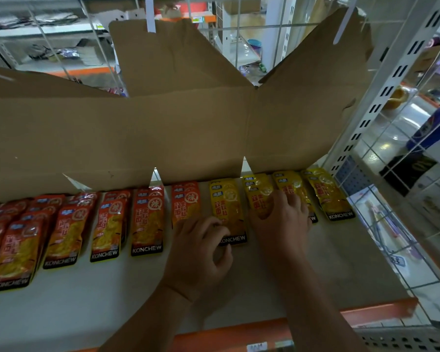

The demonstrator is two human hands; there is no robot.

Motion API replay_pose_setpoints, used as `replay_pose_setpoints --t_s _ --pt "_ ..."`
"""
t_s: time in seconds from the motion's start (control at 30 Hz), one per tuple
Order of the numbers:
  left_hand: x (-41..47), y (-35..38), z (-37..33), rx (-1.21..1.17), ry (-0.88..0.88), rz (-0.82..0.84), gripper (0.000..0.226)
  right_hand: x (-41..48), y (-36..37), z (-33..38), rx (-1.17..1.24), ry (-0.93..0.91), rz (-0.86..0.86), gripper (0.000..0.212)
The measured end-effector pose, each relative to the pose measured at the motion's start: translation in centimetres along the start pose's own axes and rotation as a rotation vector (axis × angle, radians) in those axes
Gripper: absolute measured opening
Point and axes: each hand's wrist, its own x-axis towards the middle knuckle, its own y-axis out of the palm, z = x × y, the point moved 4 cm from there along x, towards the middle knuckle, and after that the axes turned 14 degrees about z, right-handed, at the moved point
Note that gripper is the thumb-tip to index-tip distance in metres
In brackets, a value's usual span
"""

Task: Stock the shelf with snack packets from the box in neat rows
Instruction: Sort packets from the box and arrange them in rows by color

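Note:
Snack packets lie flat in a row across the white shelf (87,301). Orange packets (148,224) fill the left and middle, yellow packets (328,194) the right. My left hand (201,252) has its fingers curled over the lower edge of an orange packet (186,204) and touches the neighbouring yellow packet (226,209). My right hand (282,219) lies on a yellow packet stack (258,194), fingers spread and bent over it. The flattened brown cardboard box (137,135) stands behind the row like a back wall.
A white wire grid and slotted upright (381,97) close the shelf's right side. The shelf's orange front lip (264,331) runs below my arms. Other shelves with goods show behind the cardboard.

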Motion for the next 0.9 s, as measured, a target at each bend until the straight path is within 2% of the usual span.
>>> replay_pose_setpoints --t_s 0.2,0.37,0.5,0.67,0.8,0.9 --pt "0.1 0.1 0.0 0.033 0.002 0.006 0.025 -0.4 -0.6 0.1 0.068 -0.032 -0.081 0.049" --pt "-0.1 0.2 0.1 0.047 0.044 0.002 0.033 -2.8 -0.7 0.6 0.075 -0.174 -0.200 0.050" --pt "-0.2 -0.4 -0.3 0.055 0.043 0.049 0.049 -6.2 0.4 1.9 0.061 -0.272 -0.128 0.063" --pt "-4.8 -2.8 0.4 0.033 -0.094 0.129 0.070 -10.6 1.4 4.1 -0.036 -0.289 0.035 0.082" --pt "-9.2 -7.5 2.6 0.085 -0.206 0.196 0.084 -15.3 2.5 8.1 -0.009 -0.313 0.085 0.089" --pt "-14.2 -13.4 4.6 0.045 -0.264 0.134 0.088 -20.0 3.7 13.6 0.033 -0.408 0.120 0.091"
